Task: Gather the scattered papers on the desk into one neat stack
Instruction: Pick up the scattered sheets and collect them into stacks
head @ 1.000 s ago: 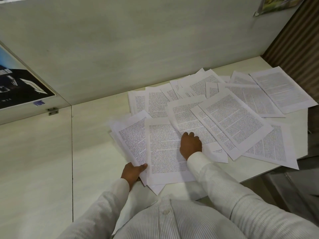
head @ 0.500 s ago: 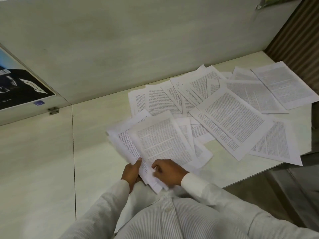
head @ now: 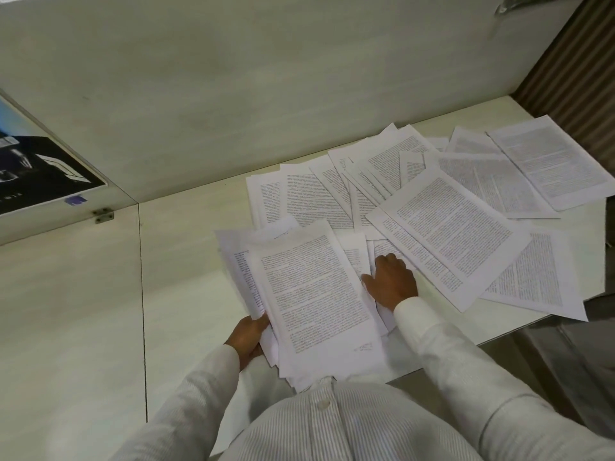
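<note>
Stack lies held by left grip, right grip against its right edge.

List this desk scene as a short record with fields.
gathered pile of white printed sheets: near the desk's front edge, edges uneven
scattered white printed sheets: overlapping, spread to the right of the pile
left hand: grips the pile's left edge
right hand: rests on the nearest scattered sheets
pale laminate desk: holds everything
stack: unfinished
</note>
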Demonstrator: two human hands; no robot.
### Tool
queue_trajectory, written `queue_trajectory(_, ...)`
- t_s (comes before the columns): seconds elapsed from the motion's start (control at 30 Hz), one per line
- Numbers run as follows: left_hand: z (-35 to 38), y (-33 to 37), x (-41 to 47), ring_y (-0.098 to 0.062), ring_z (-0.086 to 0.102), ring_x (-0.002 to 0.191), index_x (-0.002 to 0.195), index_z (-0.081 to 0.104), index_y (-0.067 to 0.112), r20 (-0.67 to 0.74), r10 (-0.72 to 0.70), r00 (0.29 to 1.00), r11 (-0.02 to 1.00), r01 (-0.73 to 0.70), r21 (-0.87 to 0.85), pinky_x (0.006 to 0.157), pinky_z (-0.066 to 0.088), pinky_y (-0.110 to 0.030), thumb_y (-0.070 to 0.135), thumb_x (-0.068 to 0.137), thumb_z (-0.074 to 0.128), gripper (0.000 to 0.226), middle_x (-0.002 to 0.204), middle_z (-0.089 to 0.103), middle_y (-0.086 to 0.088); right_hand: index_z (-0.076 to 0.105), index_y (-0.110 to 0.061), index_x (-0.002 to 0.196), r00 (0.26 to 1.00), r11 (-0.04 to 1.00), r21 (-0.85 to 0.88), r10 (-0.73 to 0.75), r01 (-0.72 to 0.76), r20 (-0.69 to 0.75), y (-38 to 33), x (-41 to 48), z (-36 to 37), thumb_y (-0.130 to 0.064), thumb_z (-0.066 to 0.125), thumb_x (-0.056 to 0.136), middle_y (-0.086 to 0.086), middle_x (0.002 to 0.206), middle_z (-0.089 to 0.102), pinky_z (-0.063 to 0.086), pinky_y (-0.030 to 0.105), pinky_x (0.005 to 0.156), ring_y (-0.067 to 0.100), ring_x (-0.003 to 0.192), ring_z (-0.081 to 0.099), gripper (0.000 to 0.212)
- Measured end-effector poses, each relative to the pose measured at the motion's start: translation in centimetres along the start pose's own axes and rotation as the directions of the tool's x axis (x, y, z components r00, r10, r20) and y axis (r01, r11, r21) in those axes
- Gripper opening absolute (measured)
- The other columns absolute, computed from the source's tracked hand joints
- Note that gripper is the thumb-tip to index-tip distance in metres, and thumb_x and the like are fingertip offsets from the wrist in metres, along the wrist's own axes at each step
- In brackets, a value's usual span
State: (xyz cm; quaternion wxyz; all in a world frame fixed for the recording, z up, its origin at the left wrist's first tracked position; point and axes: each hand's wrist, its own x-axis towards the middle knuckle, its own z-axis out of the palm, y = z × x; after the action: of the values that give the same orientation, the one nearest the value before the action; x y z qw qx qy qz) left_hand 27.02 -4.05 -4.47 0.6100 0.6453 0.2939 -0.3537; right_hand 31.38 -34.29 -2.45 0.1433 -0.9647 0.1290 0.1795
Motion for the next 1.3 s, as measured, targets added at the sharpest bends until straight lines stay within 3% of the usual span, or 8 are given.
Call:
queue_trajectory(0.23, -1.9, 1.1, -1.7, -0.025, 0.07, 0.102, 0.114, 0.067, 0.015, 0.212, -0.193, 0.958, 0.947, 0.125, 0.297, 0.082, 0.059, -0.037, 0.044, 0.06, 0.076, 0.062, 0.107, 0.075, -0.006, 0.032, -0.001, 0.14, 0.988, 0.992, 0.126, -0.006, -0.014, 0.154, -2.5, -2.9, 2.6, -0.044, 0.054, 0.097, 0.016, 0.138, 0.039, 0.051, 0.039, 0.084, 0.033, 0.113, 0.058, 0.064)
queue_trajectory(0.3, -1.8, 1.4, -2.1, -0.022, 0.071, 0.094, 0.108, 0.068, 0.014, 0.169, -0.183, 0.968, 0.932, 0.117, 0.342, 0.083, 0.06, -0.037, 0.039, 0.075, 0.071, 0.041, 0.099, 0.077, -0.004, 0.035, -0.004, 0.139, 0.984, 0.987, 0.157, -0.067, 0.04, 0.164, -3.2, -3.4, 3.2, -0.043, 0.054, 0.097, 0.015, 0.134, 0.041, 0.053, 0.039, 0.085, 0.032, 0.109, 0.059, 0.06)
queue_trajectory(0.37, -1.5, 1.6, -2.4, -0.022, 0.071, 0.094, 0.108, 0.068, 0.017, 0.083, -0.114, 0.99, 0.967, 0.091, 0.237, 0.083, 0.059, -0.039, 0.039, 0.096, 0.056, 0.027, 0.106, 0.076, -0.006, 0.04, -0.009, 0.134, 0.977, 0.975, 0.204, -0.128, 0.092, 0.168, -3.6, -3.4, 3.3, -0.041, 0.054, 0.097, 0.013, 0.129, 0.045, 0.053, 0.041, 0.085, 0.031, 0.104, 0.06, 0.051)
queue_trajectory(0.53, -1.5, 1.3, -1.6, -0.024, 0.067, 0.108, 0.121, 0.066, 0.03, -0.13, 0.009, 0.992, 0.988, -0.029, -0.152, 0.102, 0.049, -0.045, 0.087, 0.078, 0.03, 0.08, 0.113, 0.073, -0.002, 0.028, -0.007, 0.148, 0.961, 0.974, 0.167, -0.184, 0.15, 0.206, -4.7, -3.0, 3.1, -0.041, 0.048, 0.1, 0.015, 0.139, 0.043, 0.051, 0.04, 0.091, 0.032, 0.114, 0.057, 0.062)
queue_trajectory(0.87, -1.6, 0.0, -2.4, -0.025, 0.071, 0.088, 0.115, 0.067, 0.007, -0.214, 0.047, 0.976, 0.999, -0.049, -0.003, 0.075, 0.055, -0.032, 0.029, 0.087, 0.073, 0.036, 0.098, 0.074, -0.006, -0.009, 0.001, 0.155, 0.927, 0.959, 0.282, -0.142, 0.041, 0.346, -6.6, -6.9, 4.5, -0.036, 0.04, 0.105, 0.021, 0.163, 0.01, 0.034, 0.037, 0.112, 0.034, 0.141, 0.037, 0.079)
queue_trajectory(0.97, -1.8, -0.6, -2.7, -0.025, 0.07, 0.087, 0.113, 0.067, 0.006, -0.201, 0.054, 0.978, 0.999, -0.051, 0.016, 0.074, 0.054, -0.031, 0.017, 0.085, 0.075, 0.031, 0.103, 0.073, -0.01, -0.005, -0.001, 0.156, 0.911, 0.973, 0.215, -0.16, 0.081, 0.381, -5.9, -7.7, 4.7, -0.04, 0.041, 0.104, 0.018, 0.163, 0.016, 0.037, 0.037, 0.11, 0.032, 0.139, 0.041, 0.079)
queue_trajectory(1.1, -2.3, -0.6, -3.7, -0.017, 0.067, 0.085, 0.112, 0.065, 0.013, -0.179, 0.089, 0.98, 0.995, -0.078, 0.067, 0.066, 0.051, -0.025, 0.012, 0.085, 0.074, 0.028, 0.094, 0.07, 0.0, 0.04, -0.008, 0.138, 0.953, 0.978, 0.143, -0.185, 0.153, 0.242, -4.5, -6.7, 4.3, -0.043, 0.051, 0.098, 0.012, 0.135, 0.049, 0.05, 0.039, 0.096, 0.027, 0.118, 0.053, 0.054)
queue_trajectory(1.3, -4.3, 0.5, -5.3, -0.02, 0.069, 0.091, 0.11, 0.067, 0.016, -0.13, 0.089, 0.988, 0.996, -0.085, 0.036, 0.071, 0.054, -0.028, 0.014, 0.084, 0.076, 0.028, 0.103, 0.072, -0.002, 0.045, -0.012, 0.139, 0.952, 0.884, 0.463, -0.081, -0.068, 0.295, -5.1, -3.6, 2.4, -0.052, 0.061, 0.09, 0.005, 0.133, 0.058, 0.047, 0.032, 0.095, 0.023, 0.117, 0.058, 0.065)
